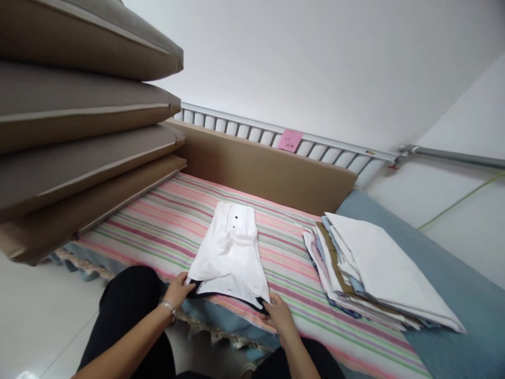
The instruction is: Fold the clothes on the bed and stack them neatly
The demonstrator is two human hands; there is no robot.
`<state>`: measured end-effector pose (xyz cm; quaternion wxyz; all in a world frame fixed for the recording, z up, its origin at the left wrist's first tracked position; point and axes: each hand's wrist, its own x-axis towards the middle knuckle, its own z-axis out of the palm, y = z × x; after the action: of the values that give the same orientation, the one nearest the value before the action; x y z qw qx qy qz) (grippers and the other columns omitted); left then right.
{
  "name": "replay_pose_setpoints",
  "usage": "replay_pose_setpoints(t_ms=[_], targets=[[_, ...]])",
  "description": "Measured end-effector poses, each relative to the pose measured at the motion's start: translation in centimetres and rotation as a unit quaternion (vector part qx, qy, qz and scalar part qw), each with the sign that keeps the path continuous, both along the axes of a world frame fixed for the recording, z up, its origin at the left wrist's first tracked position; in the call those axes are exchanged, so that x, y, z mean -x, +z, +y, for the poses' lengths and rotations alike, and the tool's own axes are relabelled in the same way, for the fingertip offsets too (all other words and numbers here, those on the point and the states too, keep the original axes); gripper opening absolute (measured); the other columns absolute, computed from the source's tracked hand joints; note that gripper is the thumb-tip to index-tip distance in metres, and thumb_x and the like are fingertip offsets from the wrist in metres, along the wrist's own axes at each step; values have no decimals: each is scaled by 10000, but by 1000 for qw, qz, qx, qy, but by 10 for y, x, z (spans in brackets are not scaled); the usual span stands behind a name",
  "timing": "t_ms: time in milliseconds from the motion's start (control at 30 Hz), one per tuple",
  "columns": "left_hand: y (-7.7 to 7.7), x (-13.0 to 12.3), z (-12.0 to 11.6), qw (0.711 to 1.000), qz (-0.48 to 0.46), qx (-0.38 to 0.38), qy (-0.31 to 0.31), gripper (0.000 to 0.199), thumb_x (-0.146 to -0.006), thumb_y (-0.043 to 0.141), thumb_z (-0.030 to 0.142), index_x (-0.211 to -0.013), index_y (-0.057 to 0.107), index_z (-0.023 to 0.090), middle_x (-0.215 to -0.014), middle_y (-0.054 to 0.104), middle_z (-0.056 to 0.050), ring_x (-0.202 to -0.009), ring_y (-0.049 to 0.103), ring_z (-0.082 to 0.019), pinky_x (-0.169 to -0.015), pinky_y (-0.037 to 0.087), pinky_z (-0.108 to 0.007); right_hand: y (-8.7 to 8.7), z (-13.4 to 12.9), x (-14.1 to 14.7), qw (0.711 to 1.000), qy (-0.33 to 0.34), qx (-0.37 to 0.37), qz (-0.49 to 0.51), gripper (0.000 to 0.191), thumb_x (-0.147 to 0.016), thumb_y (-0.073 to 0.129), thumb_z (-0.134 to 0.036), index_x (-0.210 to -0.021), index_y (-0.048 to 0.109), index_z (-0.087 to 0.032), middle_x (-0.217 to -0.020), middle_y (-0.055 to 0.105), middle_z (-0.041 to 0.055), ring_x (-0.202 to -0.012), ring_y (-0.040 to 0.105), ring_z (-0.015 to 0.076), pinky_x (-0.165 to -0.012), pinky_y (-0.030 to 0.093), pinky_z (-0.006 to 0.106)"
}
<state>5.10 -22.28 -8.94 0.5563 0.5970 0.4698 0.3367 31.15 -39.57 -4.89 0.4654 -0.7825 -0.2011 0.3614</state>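
Note:
A white garment (pixel 233 247) lies on the striped cloth in front of me, its narrow end away from me. Two small dark buttons sit on a strip near that far end, and black trim shows along the wider near edge. My left hand (pixel 179 289) grips its near left corner, fingers closed on the edge. At the near right corner my right hand (pixel 277 311) pinches the fabric beside the black trim. The middle of the garment is slightly wrinkled. Whether it is a shirt or another kind of garment I cannot tell.
A pile of folded clothes (pixel 379 258) lies to the right, topped by a white piece. Thick brown cushions (pixel 87 131) are stacked at left. Behind the striped cloth (pixel 158 226) stands a long brown panel (pixel 260 163); a pink note (pixel 290 140) is on the radiator (pixel 327 152).

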Motion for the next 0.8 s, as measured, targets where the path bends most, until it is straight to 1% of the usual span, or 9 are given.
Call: replay_pose_setpoints(t_ms=[100, 167, 233, 300, 367, 467, 567, 667, 800], targets=[[-5, 9, 3, 1000, 7, 12, 8, 304, -545, 547, 213, -837, 566, 133, -671, 645, -23, -681, 622, -210, -646, 492, -317, 7, -5, -2, 997, 25, 13, -66, 317, -629, 544, -329, -918, 555, -199, -791, 653, 39, -709, 642, 226, -652, 512, 355], [-3, 16, 6, 999, 17, 8, 37, 352, -558, 524, 189, -904, 550, 126, -704, 635, -29, -697, 615, -202, -686, 490, -329, 18, -6, -3, 978, 42, 6, -205, 372, -673, 526, -355, -997, 571, -178, -972, 644, 94, -941, 597, 255, -837, 463, 392], [3, 22, 7, 996, 32, -29, 78, 395, -586, 505, 176, -976, 536, 127, -845, 633, -62, -791, 606, -196, -769, 475, -335, 27, -3, 1, 926, 63, -19, -372, 459, -752, 458, -398, -1115, 542, -129, -1173, 560, 147, -1136, 482, 264, -973, 365, 409], [13, 23, 5, 989, 51, -92, 101, 399, -632, 490, 189, -1025, 531, 134, -993, 603, -90, -901, 581, -199, -824, 457, -338, 29, 2, 10, 870, 89, -41, -484, 525, -814, 388, -421, -1219, 479, -100, -1332, 424, 161, -1266, 336, 255, -1040, 284, 414], [23, 20, 0, 982, 67, -154, 90, 362, -688, 481, 226, -1035, 539, 143, -1048, 580, -97, -977, 551, -209, -830, 456, -339, 22, 7, 22, 831, 149, -33, -534, 535, -838, 375, -429, -1279, 433, -131, -1405, 333, 125, -1319, 242, 241, -1068, 232, 428], [34, 12, -7, 973, 88, -207, 47, 308, -745, 461, 267, -1019, 556, 164, -1032, 581, -83, -1006, 536, -214, -813, 465, -344, 1, 12, 38, 803, 248, 12, -542, 557, -827, 422, -458, -1319, 393, -199, -1423, 308, 76, -1328, 220, 244, -1073, 204, 465], [39, 4, -10, 962, 112, -248, 23, 298, -747, 448, 232, -1017, 563, 180, -1039, 582, -73, -1002, 539, -211, -836, 459, -364, -2, 12, 43, 814, 279, 36, -508, 537, -830, 410, -488, -1291, 436, -213, -1413, 322, 73, -1319, 245, 254, -1061, 218, 487], [48, -9, -4, 949, 120, -291, 5, 315, -737, 443, 190, -1030, 557, 189, -1049, 580, -70, -1016, 526, -210, -884, 436, -386, 18, 14, 38, 847, 293, 15, -444, 444, -876, 311, -464, -1142, 579, -230, -1274, 513, 71, -1219, 422, 233, -1046, 257, 485], [71, -42, 12, 935, 121, -333, -24, 303, -757, 451, 186, -1043, 550, 196, -1056, 584, -71, -1012, 518, -210, -904, 422, -399, 45, 29, 21, 882, 243, -79, -397, 465, -899, 258, -426, -1072, 622, -193, -1116, 627, 64, -1073, 550, 164, -980, 392, 336]])
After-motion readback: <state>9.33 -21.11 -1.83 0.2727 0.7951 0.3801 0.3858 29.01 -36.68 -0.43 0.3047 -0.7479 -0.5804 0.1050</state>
